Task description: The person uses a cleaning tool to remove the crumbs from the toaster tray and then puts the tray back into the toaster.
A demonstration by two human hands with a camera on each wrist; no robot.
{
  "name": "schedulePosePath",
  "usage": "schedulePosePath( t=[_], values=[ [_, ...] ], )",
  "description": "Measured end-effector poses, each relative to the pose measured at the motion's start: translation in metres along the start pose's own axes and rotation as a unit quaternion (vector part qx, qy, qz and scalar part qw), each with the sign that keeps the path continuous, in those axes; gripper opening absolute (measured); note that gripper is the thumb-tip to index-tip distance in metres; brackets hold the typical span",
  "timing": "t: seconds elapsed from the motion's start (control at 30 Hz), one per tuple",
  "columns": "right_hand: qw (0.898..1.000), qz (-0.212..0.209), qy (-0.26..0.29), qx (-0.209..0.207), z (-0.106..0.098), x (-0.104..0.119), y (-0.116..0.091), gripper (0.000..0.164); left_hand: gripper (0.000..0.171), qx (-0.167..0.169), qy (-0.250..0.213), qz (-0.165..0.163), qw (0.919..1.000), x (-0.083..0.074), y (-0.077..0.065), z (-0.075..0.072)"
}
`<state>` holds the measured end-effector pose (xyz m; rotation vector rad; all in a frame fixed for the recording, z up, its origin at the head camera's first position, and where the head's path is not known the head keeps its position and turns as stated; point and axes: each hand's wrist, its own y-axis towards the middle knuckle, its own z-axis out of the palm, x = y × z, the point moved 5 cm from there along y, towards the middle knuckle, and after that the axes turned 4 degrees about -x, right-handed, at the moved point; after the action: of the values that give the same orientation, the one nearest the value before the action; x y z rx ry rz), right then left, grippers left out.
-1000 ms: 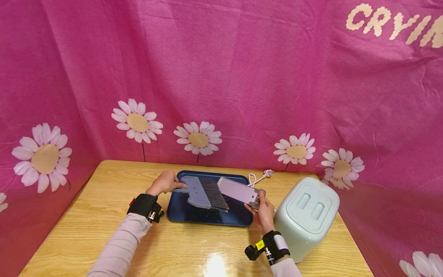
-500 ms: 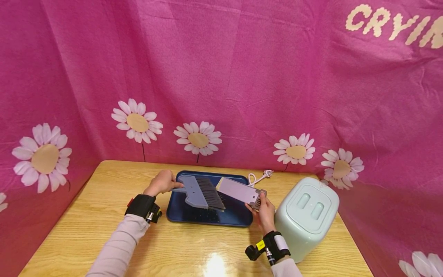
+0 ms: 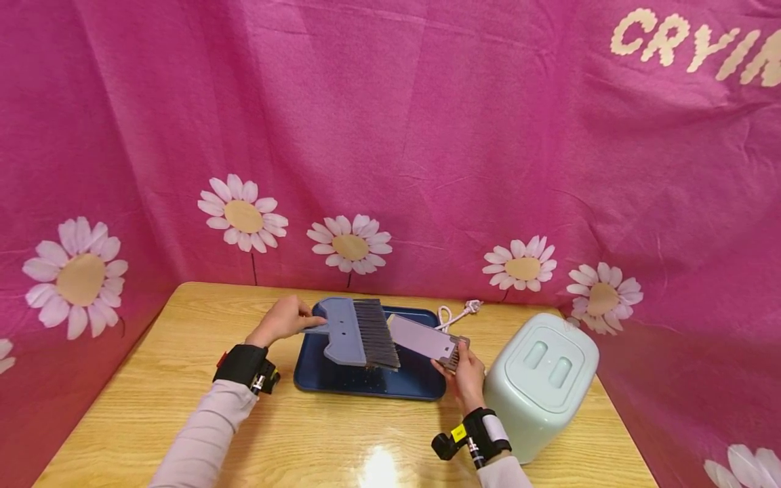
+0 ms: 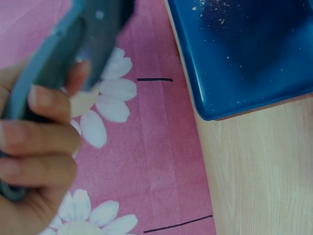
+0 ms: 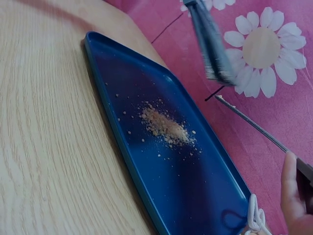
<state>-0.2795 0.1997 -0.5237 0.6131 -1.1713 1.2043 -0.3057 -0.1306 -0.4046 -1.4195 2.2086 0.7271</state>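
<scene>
My left hand point(image 3: 283, 321) grips the handle of a grey-blue hand brush point(image 3: 344, 332) with dark bristles. The brush hangs over the dark blue tray point(image 3: 399, 388), its bristles pointing right. In my right hand point(image 3: 468, 377) is a flat lilac panel point(image 3: 419, 336) with a slotted grey-brown end, pinched at that end. The panel's far end is close to the bristles in the head view. Seen edge-on in the right wrist view, it carries a few pale bits at its tip. A heap of beige crumbs point(image 5: 165, 126) lies on the tray, with loose specks around it.
A pale mint container point(image 3: 543, 373) with two oval recesses in its lid stands on the wooden table point(image 3: 317, 440), right beside my right forearm. A white cord with a plug point(image 3: 470, 307) lies behind the tray. Pink cloth point(image 3: 390, 135) with daisies surrounds the table.
The brush first shifts slightly left, then tips up and turns its broad face more to the head camera. My left hand moves left and a little up; my right hand barely moves.
</scene>
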Motion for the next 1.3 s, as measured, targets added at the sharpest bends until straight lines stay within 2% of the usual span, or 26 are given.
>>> schedulePosePath(
  t=[0.1,0.17,0.27,0.47,0.67,0.87,1.07,1.3],
  values=[
    [1.000,-0.009,-0.002,0.013,0.014,0.016,-0.019,0.054,0.032,0.011,-0.034,0.060,0.9976,-0.010,0.004,0.008],
    [1.000,-0.003,-0.011,0.016,0.020,0.022,-0.027,0.050,0.031,0.023,-0.051,0.082,0.9951,-0.015,0.007,0.015],
    [1.000,0.008,-0.019,0.021,0.026,0.025,-0.032,0.047,0.031,0.043,-0.066,0.091,0.9927,-0.023,0.011,0.024],
    [0.999,0.008,-0.034,0.015,0.027,0.024,-0.033,0.046,0.030,0.054,-0.057,0.101,0.9918,-0.036,0.014,0.036],
    [0.999,0.007,-0.033,0.009,0.025,0.025,-0.033,0.046,0.029,0.050,-0.038,0.091,0.9939,-0.041,0.013,0.040],
    [1.000,0.005,-0.006,0.010,0.024,0.026,-0.031,0.044,0.033,0.038,-0.021,0.077,0.9961,-0.036,0.012,0.037],
    [1.000,0.007,0.004,0.010,0.021,0.026,-0.029,0.045,0.039,0.026,0.002,0.046,0.9986,-0.028,0.009,0.030],
    [1.000,0.006,0.001,0.003,0.018,0.025,-0.030,0.048,0.039,0.014,0.043,-0.016,0.9988,-0.015,0.007,0.025]
  ],
)
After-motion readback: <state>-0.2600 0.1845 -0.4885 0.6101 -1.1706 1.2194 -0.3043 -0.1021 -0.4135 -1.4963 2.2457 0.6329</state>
